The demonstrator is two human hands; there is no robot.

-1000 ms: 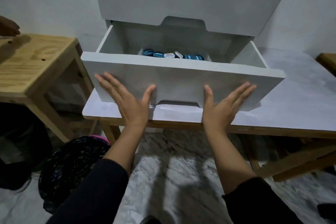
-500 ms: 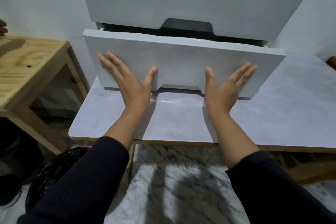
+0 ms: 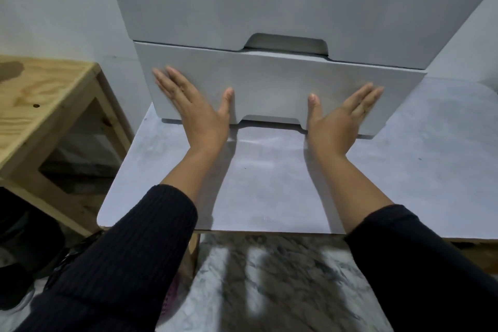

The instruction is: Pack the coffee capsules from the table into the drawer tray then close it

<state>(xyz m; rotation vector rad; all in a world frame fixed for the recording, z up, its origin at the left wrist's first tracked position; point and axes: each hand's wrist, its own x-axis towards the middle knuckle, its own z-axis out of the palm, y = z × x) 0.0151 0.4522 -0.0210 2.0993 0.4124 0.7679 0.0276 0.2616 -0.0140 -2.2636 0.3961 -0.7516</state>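
Nearest the camera, two dark ribbed sleeves (image 3: pixel 121 250) reach over a marbled floor (image 3: pixel 269 277) and the front edge of a pale grey table (image 3: pixel 269 197). To the left stands a bare wooden side table (image 3: pixel 45 105), apart from the grey one. Further in, the left hand (image 3: pixel 194 108) and right hand (image 3: pixel 339 118) lie flat with fingers spread wide, gripping nothing, palms against the white drawer front (image 3: pixel 269 83), one on each side of its lower notch. The drawer sits pushed in beneath the cabinet's upper drawer (image 3: pixel 269 0). No coffee capsules can be seen; the table surface between the forearms is bare.
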